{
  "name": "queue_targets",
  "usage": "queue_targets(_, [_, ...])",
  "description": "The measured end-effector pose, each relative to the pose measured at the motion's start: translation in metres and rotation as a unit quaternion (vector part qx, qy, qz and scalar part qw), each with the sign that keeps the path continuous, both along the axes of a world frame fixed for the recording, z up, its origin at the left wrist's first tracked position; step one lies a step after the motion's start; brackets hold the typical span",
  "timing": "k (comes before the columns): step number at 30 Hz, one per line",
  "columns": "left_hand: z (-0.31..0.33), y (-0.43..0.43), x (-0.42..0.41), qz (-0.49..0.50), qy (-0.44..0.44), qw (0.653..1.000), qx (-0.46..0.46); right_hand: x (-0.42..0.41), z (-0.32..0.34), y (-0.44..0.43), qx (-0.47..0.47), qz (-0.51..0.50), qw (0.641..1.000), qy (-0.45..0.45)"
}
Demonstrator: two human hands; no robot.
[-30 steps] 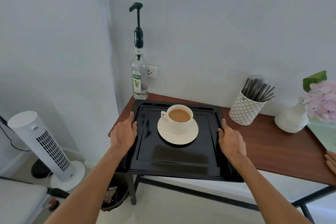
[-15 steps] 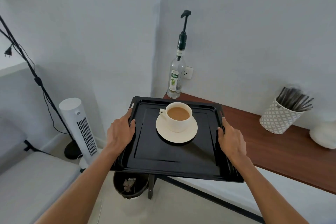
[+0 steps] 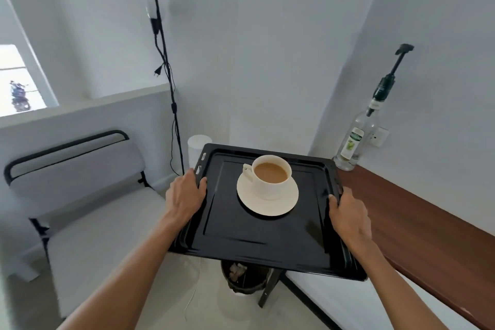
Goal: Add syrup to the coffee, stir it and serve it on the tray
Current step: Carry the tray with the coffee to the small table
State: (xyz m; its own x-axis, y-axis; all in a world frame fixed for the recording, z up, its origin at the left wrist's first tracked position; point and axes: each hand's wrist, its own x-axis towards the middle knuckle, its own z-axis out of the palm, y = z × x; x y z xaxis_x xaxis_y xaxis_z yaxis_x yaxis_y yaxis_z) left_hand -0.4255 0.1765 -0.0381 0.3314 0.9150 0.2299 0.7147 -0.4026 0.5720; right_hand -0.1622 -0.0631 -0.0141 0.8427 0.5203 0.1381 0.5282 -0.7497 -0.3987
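Observation:
A black tray (image 3: 241, 238) is held level in the air, off the wooden table (image 3: 417, 222). My left hand (image 3: 184, 195) grips its left rim and my right hand (image 3: 348, 214) grips its right rim. A white cup of milky coffee (image 3: 270, 177) stands upright on a white saucer (image 3: 267, 202) in the far half of the tray. The clear syrup bottle (image 3: 353, 142) with a black pump stands on the table's far corner, to the right of the tray.
A grey cushioned chair (image 3: 88, 195) with a black frame is at the left. A black stand with cables (image 3: 163, 61) rises by the wall. A white tower fan (image 3: 197, 147) shows behind the tray. A bin (image 3: 241, 273) sits on the floor under the tray.
The tray with the cup has been lifted off the table and swung left, away from the table, with both hands still on its rims. My view has turned left toward the chair.

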Motion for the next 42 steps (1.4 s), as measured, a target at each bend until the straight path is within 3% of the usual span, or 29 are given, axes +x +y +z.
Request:
queue_targets(15, [0.001, 0.005, -0.165, 0.235, -0.004, 0.972, -0.018, -0.074, -0.009, 0.163, 0.027, 0.257, 0.966, 0.03])
queue_targets(26, [-0.008, -0.026, -0.273, 0.408, -0.001, 0.912, -0.026, -0.178, -0.018, 0.255, 0.03, 0.427, 0.903, 0.037])
queue_targets(32, [-0.017, -0.04, -0.341, 0.473, 0.002, 0.881, -0.026, -0.254, -0.022, 0.293, 0.033, 0.499, 0.865, 0.042])
queue_targets(42, [-0.029, -0.024, -0.467, 0.523, 0.003, 0.852, -0.002, -0.387, -0.031, 0.337, 0.038, 0.55, 0.833, 0.05])
